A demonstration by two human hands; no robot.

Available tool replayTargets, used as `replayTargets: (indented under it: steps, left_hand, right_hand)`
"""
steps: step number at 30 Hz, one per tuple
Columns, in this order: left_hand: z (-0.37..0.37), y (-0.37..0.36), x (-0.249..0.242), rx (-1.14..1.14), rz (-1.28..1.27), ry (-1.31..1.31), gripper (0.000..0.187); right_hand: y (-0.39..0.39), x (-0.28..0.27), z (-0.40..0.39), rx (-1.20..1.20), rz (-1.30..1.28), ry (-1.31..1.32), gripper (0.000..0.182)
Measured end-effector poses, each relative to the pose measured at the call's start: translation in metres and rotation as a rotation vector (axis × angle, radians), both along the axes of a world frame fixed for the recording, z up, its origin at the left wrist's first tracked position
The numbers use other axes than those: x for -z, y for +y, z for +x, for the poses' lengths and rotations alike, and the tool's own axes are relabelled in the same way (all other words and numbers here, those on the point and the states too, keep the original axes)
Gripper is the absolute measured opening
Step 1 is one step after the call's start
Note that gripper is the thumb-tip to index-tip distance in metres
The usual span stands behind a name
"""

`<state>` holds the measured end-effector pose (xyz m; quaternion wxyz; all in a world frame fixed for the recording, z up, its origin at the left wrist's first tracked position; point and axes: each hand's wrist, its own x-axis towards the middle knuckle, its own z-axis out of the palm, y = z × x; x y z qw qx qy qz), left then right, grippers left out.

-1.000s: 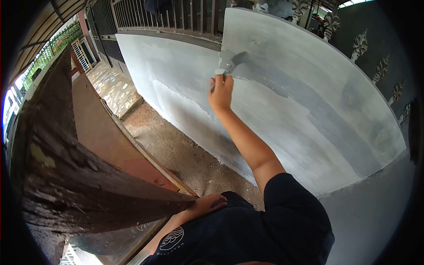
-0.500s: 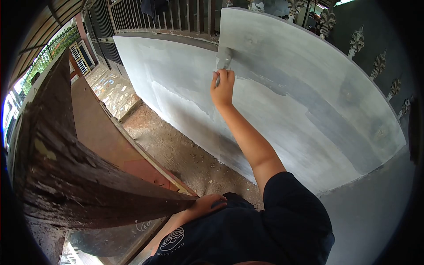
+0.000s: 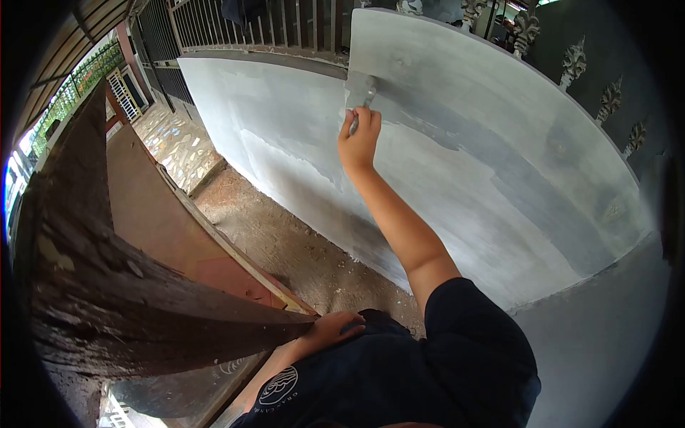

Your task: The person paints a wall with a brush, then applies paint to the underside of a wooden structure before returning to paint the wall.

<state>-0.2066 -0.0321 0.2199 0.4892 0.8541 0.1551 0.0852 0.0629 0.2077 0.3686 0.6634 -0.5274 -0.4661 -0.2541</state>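
My right hand (image 3: 360, 137) is closed around the handle of a paintbrush (image 3: 370, 87). The brush's bristle end lies against the upper left part of the white-and-grey wall (image 3: 457, 192), close to where the wall steps up. Uneven grey and white streaks cover this surface. Low in the view, my left hand (image 3: 334, 329) rests by the end of a dark brown wooden beam (image 3: 178, 307), beside my body. Its fingers look loosely stretched and apart, with nothing visible in them, though part of the hand is hidden by the beam.
Dark metal railings (image 3: 285, 25) top the lower wall section; ornate pale spikes (image 3: 574, 64) line the higher section. A reddish-brown board (image 3: 164, 214) stands left of the beam. Bare dirt ground (image 3: 285, 242) runs along the wall's foot, with stone paving (image 3: 171, 135) beyond.
The brush has shifted slightly right along the wall, with my right hand following. The whole view has moved a little. My left hand stays by the beam.
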Motion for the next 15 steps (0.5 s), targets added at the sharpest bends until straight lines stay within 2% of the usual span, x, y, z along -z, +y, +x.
replayTargets:
  steps: [5, 8, 9, 12, 15]
  left_hand:
    - [0.001, 0.001, 0.003, 0.004, 0.009, 0.020, 0.032]
    - [0.002, 0.000, 0.001, 0.001, 0.016, 0.011, 0.032]
    - [0.001, 0.000, -0.001, -0.002, 0.010, 0.010, 0.031]
    - [0.001, -0.001, -0.005, -0.004, -0.003, 0.021, 0.031]
    - [0.002, 0.001, 0.005, 0.010, 0.029, 0.009, 0.031]
  right_hand:
    - [-0.009, 0.004, -0.012, -0.109, 0.031, -0.078, 0.013]
    - [0.002, -0.003, 0.000, -0.286, -0.045, -0.062, 0.012]
    - [0.003, 0.000, 0.006, -0.285, -0.044, -0.061, 0.012]
    - [-0.006, 0.007, 0.019, -0.053, 0.030, -0.065, 0.013]
    - [-0.030, 0.016, 0.001, 0.000, 0.019, -0.038, 0.013]
